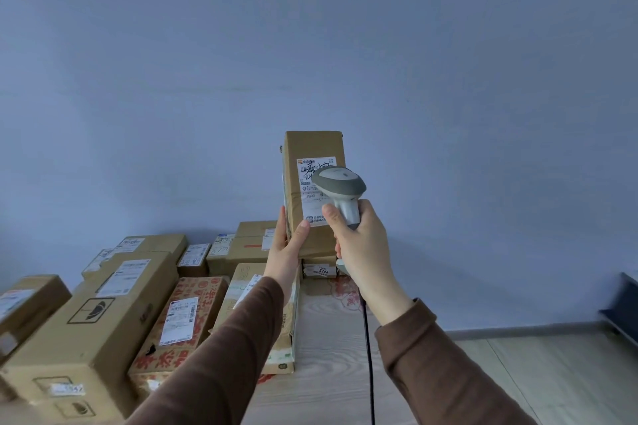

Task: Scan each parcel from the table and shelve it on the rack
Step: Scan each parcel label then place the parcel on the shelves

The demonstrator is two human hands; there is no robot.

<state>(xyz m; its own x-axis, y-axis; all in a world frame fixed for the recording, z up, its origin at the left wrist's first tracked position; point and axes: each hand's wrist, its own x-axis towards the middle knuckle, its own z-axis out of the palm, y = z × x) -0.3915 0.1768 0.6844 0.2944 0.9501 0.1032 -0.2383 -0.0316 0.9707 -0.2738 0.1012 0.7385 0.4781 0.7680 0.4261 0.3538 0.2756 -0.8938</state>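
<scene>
My left hand (286,248) grips the lower end of a tall brown cardboard parcel (312,148) and holds it upright in the air, its white shipping label facing me. My right hand (359,235) grips the handle of a grey and white barcode scanner (340,183), whose head is in front of the label and covers part of it. The scanner's black cable (369,355) hangs down to the table.
Many cardboard parcels (114,304) crowd the left and far part of the light wooden table (331,338). A small box numbered 5144 (319,269) sits under the raised parcel. A dark object (625,307) stands at the right edge above the floor. No rack is in view.
</scene>
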